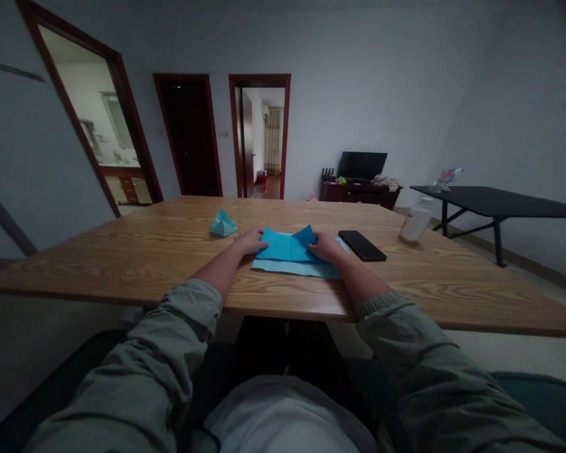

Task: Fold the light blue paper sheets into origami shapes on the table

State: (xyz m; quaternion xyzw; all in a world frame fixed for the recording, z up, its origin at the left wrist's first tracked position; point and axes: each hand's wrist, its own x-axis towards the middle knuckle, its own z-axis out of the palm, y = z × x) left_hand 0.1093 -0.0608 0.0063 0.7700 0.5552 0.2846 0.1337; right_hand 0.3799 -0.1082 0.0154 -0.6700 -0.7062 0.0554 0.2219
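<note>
A bright blue sheet of paper (288, 248) with creases lies in front of me, its upper corners raised. My left hand (251, 241) grips its left edge, fingers closed on it. At the right edge, my right hand (325, 246) pinches the same sheet between thumb and fingers. Beneath it, a paler blue paper (292, 267) shows along the near side and at the right. A folded light blue paper shape (222, 224) stands on the table, beyond and left of my left hand.
On the wooden table (170, 264), a black phone (362, 245) lies right of my right hand. Farther right stands a translucent plastic bottle (416, 220). The table's near edge runs below my forearms. A black table (504, 200) stands beyond at the right.
</note>
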